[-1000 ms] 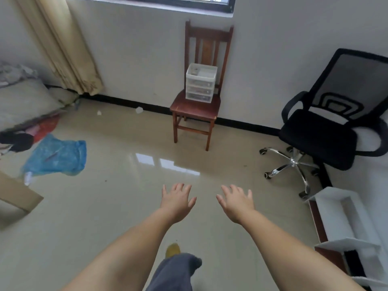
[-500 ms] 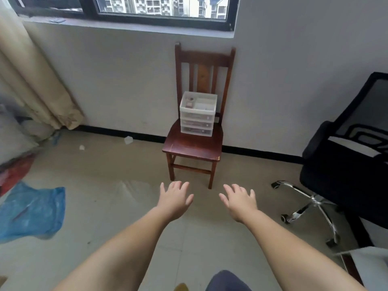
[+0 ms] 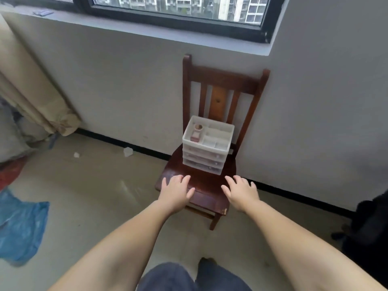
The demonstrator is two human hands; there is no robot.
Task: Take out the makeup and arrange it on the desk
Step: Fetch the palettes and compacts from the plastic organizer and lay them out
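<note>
In the head view, the left hand (image 3: 177, 191) and right hand (image 3: 241, 193) were stretched forward with fingers spread, holding nothing, just short of the white plastic three-drawer organiser (image 3: 207, 148) on the dark red wooden chair (image 3: 201, 185) by the wall. A sound approach would be to reach one hand to each side of the box. Two small makeup items (image 3: 197, 132) lay in its top tray; the drawers' contents were too blurred to tell, and no desk showed.

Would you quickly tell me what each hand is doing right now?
Left hand: open, fingers spread, holding nothing.
Right hand: open, fingers spread, holding nothing.
</note>
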